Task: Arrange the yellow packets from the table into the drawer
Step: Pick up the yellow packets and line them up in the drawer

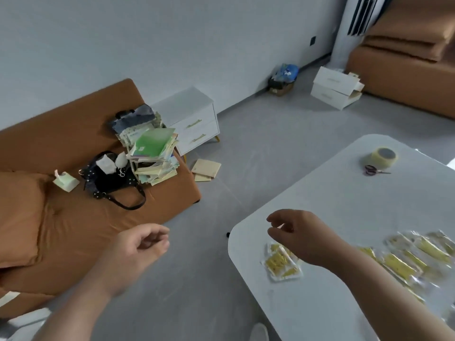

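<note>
Your right hand (301,236) hovers over the near left corner of the white table (320,190), thumb and fingers curved and a little apart, with nothing visibly caught between them. Your left hand (141,244) hangs off the table's left side, above the grey floor, fingers loosely curled and holding nothing.

A small pile of yellow packets (282,263) lies flat on the table just on the near side of your right fingertips, partly under the hand; whether the fingers touch it cannot be told. A larger spread of yellow packets (418,257) lies to the right of your right wrist, along the table's near right part, blurred.

None of the packets is near your left hand.

A white drawer cabinet (194,124) stands far to the left against the wall, beside the brown sofa (61,148), well apart from both hands; its two drawers are closed.

At the table's far end sit a roll of tape (381,156) and, just beside it, a pair of scissors (375,169).
</note>
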